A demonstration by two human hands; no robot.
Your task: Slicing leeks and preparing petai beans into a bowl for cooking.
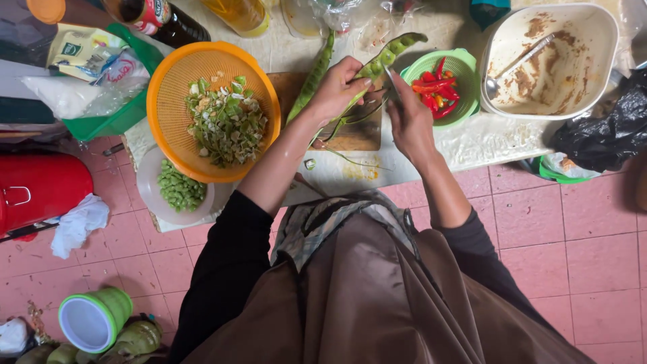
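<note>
My left hand [339, 87] grips a long green bean pod [389, 52] over a wooden cutting board [360, 131]. My right hand [410, 120] holds a small knife [392, 82] with its blade against the pod. A second long pod [314, 74] lies on the board to the left. Thin green strings of peel [344, 138] hang below my left hand. An orange colander [176, 87] of pod scraps sits left of the board. Beneath it a white plate [149, 185] carries shelled green beans [179, 189].
A small green colander [465, 67] with cut red chillies sits right of the board. A dirty white tub [600, 40] with a spoon stands far right, a black bag [606, 131] beside it. Bottles line the back. A red pot [40, 185] and green cup [94, 318] rest on the pink tiled floor.
</note>
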